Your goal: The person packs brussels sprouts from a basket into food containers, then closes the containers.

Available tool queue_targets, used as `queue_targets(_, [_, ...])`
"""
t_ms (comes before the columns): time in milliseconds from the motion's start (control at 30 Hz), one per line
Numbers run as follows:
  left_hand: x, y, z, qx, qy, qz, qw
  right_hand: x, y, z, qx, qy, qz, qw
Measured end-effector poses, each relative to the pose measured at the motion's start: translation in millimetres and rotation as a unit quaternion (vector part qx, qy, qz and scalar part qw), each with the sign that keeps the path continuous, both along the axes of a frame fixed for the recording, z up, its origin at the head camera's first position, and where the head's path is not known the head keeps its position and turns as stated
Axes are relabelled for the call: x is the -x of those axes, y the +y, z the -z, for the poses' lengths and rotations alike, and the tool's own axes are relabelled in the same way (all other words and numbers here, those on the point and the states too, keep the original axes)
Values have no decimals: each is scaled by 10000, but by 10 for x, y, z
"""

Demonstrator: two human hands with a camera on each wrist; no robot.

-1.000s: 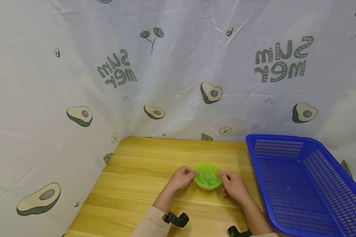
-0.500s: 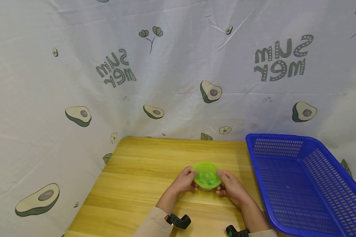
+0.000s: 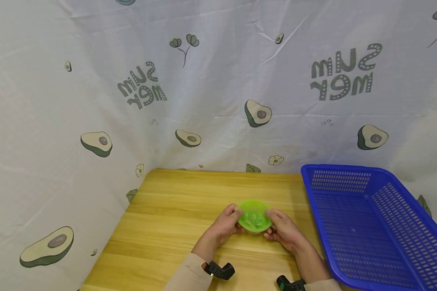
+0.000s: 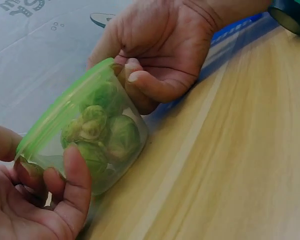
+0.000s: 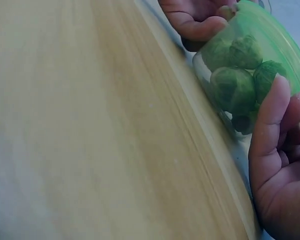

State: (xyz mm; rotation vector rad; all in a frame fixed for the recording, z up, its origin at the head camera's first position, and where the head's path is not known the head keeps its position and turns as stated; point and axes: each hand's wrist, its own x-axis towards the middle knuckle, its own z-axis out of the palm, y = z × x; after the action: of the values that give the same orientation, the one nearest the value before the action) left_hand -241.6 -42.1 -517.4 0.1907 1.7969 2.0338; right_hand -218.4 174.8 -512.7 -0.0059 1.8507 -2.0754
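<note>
A small clear plastic food container point(image 4: 132, 156) with a green lid point(image 3: 254, 216) sits on the table between my hands. Several Brussels sprouts point(image 4: 124, 134) show through its wall. From the left side, my left hand point(image 3: 225, 224) grips the rim, thumb at the lid's edge and fingers curled below it. Opposite, my right hand point(image 3: 285, 230) pinches the other side of the rim the same way. In the right wrist view the lid point(image 5: 277, 35) covers the container's top all along the visible edge. Whether the lid is fully pressed down I cannot tell.
A large blue plastic basket point(image 3: 315, 226) stands to the right of my right forearm. The wooden table point(image 3: 175, 202) runs back to a pale hanging cloth point(image 3: 218, 93) printed with avocados. Each wrist wears a black camera mount point(image 3: 220, 270).
Over the last second my fingers have closed in under the rim on both sides, the left hand's most clearly. The container has stayed nearly in place.
</note>
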Motion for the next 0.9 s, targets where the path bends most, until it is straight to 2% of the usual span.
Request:
queue_targets(133, [4,-3,27,-15,-47,-61,10000,-22,-25,16,-121,-14,169,9998])
queue_targets(300, [28,-49,46,-17,-196,-33,9998,-74,-97,15,-485,-156,795,9955])
queue_targets(367, [30,-68,39,-15,-253,-9,9997,-98,-114,2,-751,-165,1065,9913])
queue_targets(433, [22,-87,24,31,-270,2,9996,-127,-123,-25,-1254,-30,1226,9845])
queue_targets(500, [7,-110,-2,195,-187,-31,9996,-166,-125,-85,-2182,268,1312,9667])
queue_targets(633, [-17,-188,-112,927,306,-252,9949,-285,-130,-347,-3911,938,1309,9061])
queue_targets(667, [-19,-218,-154,1162,481,-292,9916,-324,-132,-442,-4113,1084,1323,8953])
queue_targets(700, [-17,-251,-203,1420,686,-352,9869,-365,-129,-543,-4219,1244,1302,8886])
queue_targets(767, [-1,-332,-318,1941,1089,-419,9740,-453,-102,-777,-4350,1486,1229,8795])
queue_targets(833, [30,-431,-442,2464,1537,-466,9558,-536,-46,-1029,-4490,1689,1150,8698])
queue_targets(900, [74,-538,-588,3044,2018,-594,9290,-592,59,-1279,-4698,1861,1046,8566])
